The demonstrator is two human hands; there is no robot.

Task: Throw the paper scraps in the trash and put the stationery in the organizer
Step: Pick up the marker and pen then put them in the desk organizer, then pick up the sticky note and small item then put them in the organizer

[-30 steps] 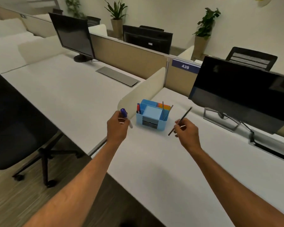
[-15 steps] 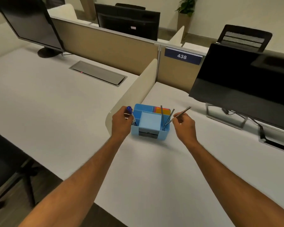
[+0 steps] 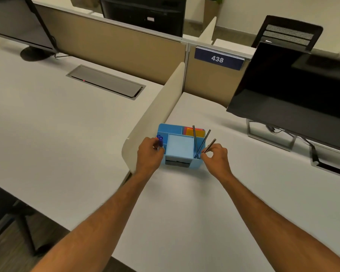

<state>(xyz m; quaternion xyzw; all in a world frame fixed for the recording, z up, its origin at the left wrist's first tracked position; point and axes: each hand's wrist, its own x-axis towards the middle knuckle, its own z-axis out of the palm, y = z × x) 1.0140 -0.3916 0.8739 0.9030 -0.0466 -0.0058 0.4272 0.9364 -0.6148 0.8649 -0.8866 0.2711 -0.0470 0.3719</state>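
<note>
A light blue desk organizer [image 3: 180, 148] stands on the white desk [image 3: 204, 203] beside a low cream divider. My left hand [image 3: 148, 154] is at its left wall, holding a blue-capped marker [image 3: 160, 141] upright in the left compartment next to a red-capped one. My right hand [image 3: 216, 157] is at the organizer's right front corner, fingers pinching a dark pencil [image 3: 210, 145] whose lower end is at the right compartment. Two other dark pencils [image 3: 199, 143] stand tilted in that compartment. Orange and pink sticky notes [image 3: 192, 131] fill the back compartment.
A black monitor [image 3: 294, 95] on a metal stand sits to the right, with a cable slot behind it. The cream divider [image 3: 155, 118] runs along the organizer's left. Beyond it lies another desk with a grey cable hatch [image 3: 106, 81] and a second monitor [image 3: 20, 22].
Both hands have come down to the organizer. The marker has dropped into the left compartment and the pencil's tip has lowered into the right one. The camera tilted further down.
</note>
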